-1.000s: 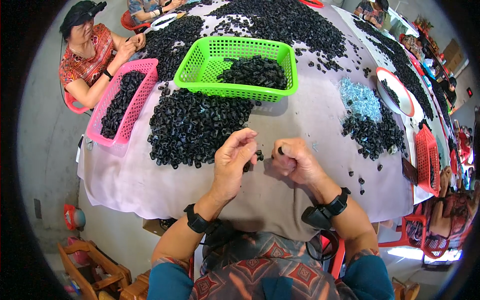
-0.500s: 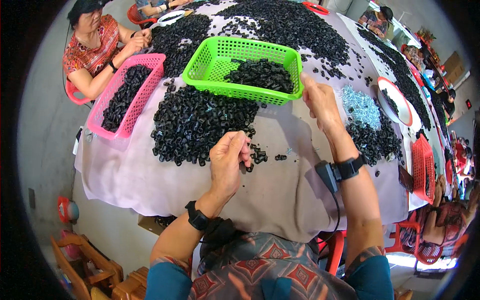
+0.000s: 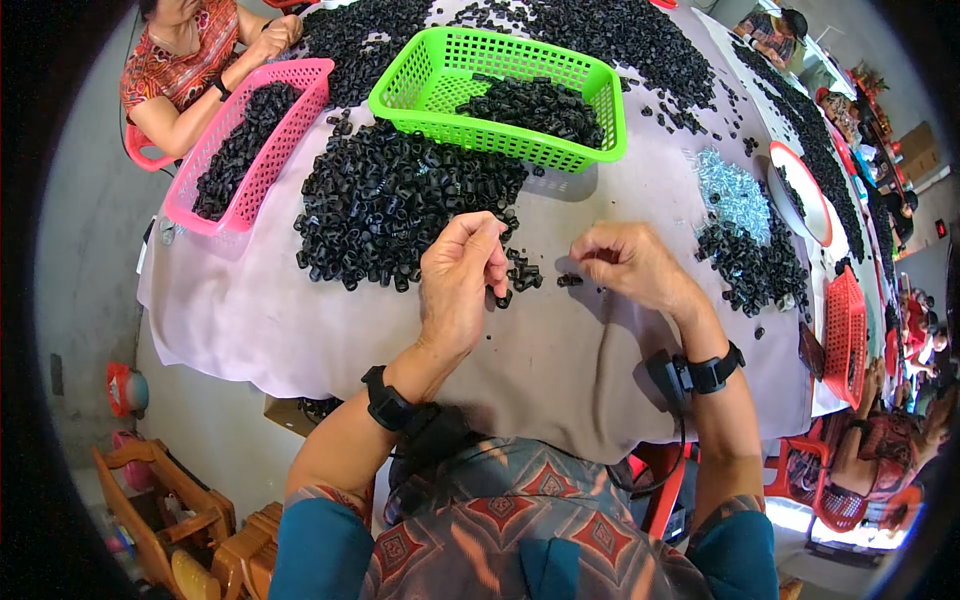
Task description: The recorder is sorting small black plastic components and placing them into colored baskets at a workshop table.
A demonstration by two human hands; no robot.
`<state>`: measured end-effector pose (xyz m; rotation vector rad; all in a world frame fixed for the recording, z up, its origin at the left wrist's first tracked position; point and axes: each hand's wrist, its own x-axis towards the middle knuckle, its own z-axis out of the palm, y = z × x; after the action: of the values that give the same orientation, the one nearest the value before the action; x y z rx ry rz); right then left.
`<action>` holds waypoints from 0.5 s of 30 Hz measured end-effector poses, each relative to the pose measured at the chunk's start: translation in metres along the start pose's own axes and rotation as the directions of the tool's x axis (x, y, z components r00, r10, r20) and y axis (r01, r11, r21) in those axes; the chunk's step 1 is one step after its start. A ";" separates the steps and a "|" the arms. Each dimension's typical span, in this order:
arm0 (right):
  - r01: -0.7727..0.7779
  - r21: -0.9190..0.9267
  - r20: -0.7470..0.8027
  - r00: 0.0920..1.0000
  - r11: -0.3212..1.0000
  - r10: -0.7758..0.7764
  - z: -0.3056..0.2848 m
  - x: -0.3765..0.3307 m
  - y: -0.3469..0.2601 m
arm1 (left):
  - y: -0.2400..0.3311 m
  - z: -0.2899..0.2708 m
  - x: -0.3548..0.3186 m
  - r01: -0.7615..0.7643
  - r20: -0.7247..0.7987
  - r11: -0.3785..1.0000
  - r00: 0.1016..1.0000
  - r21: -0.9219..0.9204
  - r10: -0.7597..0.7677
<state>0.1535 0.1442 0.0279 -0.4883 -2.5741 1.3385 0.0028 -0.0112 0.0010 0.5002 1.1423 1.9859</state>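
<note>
My left hand (image 3: pixel 458 278) hovers over the grey cloth with its fingers curled, and a small black plastic part (image 3: pixel 503 298) shows at its fingertips. Right beside it lies a little cluster of loose black parts (image 3: pixel 524 274). My right hand (image 3: pixel 628 264) is a short way to the right, fingers bent with the tips drawn together just above one black part (image 3: pixel 569 280) on the cloth. Whether it grips anything is hidden. A big heap of black parts (image 3: pixel 400 200) lies just beyond my left hand. The green basket (image 3: pixel 590 155) behind it holds more.
A pink basket (image 3: pixel 300 120) full of black parts stands at the left, where another person (image 3: pixel 180 60) sits working. A pile of clear bluish parts (image 3: pixel 735 195), a red-rimmed dish (image 3: pixel 815 215) and a red basket (image 3: pixel 848 330) are to the right. The table edge (image 3: pixel 540 430) is near my body.
My right hand has come back from the green basket to the cloth beside my left hand. My left hand stayed near the small cluster of parts.
</note>
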 end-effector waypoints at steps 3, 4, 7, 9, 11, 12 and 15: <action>0.121 -0.291 0.033 0.993 0.949 -0.117 0.006 -0.007 -0.011 | 0.000 0.000 -0.001 0.001 0.007 1.000 1.000 0.001 -0.001; 0.121 -0.291 0.033 0.993 0.949 -0.117 0.010 -0.010 -0.012 | 0.001 0.001 -0.001 0.008 0.012 1.000 1.000 0.013 -0.008; 0.100 -0.324 0.020 0.995 0.941 -0.099 0.017 -0.013 -0.015 | 0.000 0.001 -0.001 0.021 0.018 0.999 1.000 0.029 -0.021; 0.131 -0.325 0.020 0.991 0.936 -0.132 0.019 -0.014 -0.014 | 0.000 0.002 -0.001 0.027 0.022 0.999 0.999 0.032 -0.028; 0.152 -0.328 0.063 0.988 0.932 -0.139 0.016 -0.014 -0.012 | 0.001 0.002 -0.001 0.022 0.017 1.000 1.000 0.021 -0.023; 0.172 -0.332 0.105 0.984 0.927 -0.145 0.015 -0.014 -0.012 | 0.001 0.002 0.000 0.022 0.016 1.000 1.000 0.022 -0.022; -0.034 -0.188 0.079 0.996 0.982 0.049 0.016 -0.012 -0.028 | 0.001 0.000 -0.001 0.012 -0.011 1.000 1.000 0.011 -0.012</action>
<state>0.1539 0.1127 0.0418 -0.5305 -2.7885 1.1578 0.0032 -0.0126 0.0023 0.4873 1.1610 1.9753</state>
